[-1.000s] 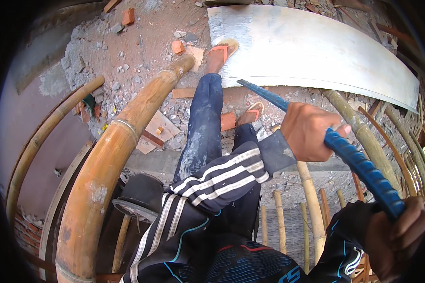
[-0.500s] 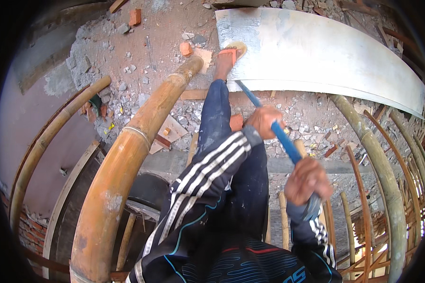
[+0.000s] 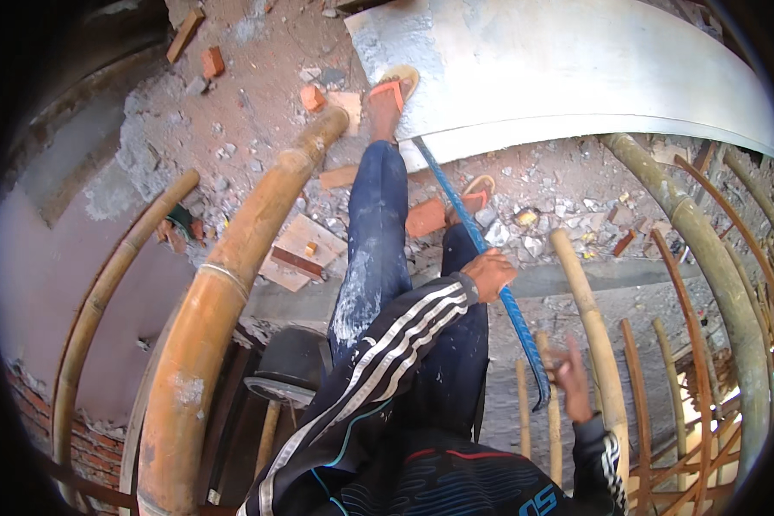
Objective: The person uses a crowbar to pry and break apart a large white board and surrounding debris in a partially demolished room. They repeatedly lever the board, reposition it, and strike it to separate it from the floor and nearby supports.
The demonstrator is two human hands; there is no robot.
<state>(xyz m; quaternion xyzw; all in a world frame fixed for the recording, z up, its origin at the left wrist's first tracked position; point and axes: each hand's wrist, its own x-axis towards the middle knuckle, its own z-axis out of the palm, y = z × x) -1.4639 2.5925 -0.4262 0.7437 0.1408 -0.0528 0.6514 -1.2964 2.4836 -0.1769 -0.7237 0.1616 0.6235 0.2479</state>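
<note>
My left hand (image 3: 490,273) is wrapped round a ribbed blue pry bar (image 3: 518,320) with a hooked near end. The bar slants away to the left, and its far tip meets the front edge of a large pale sheet (image 3: 559,73); whether the tip sits under that edge I cannot tell. My right hand (image 3: 574,378), fingers apart and slightly blurred, is off the bar, just right of its hooked end. One foot in an orange-strapped flip-flop (image 3: 390,93) presses on the sheet's left corner. My other sandalled foot (image 3: 475,196) stands on the rubble beside the bar.
Thick bamboo poles rise on both sides, a large one (image 3: 202,353) at left and another (image 3: 697,249) at right. Thinner poles (image 3: 585,301) stand close to my right hand. Broken bricks (image 3: 426,218), wood scraps (image 3: 297,261) and a black bucket (image 3: 291,361) lie around my legs.
My right hand has let go of the bar and moved down and away, its fingers opening. My left hand keeps its grip and has come nearer to me. The bar's hooked end now shows.
</note>
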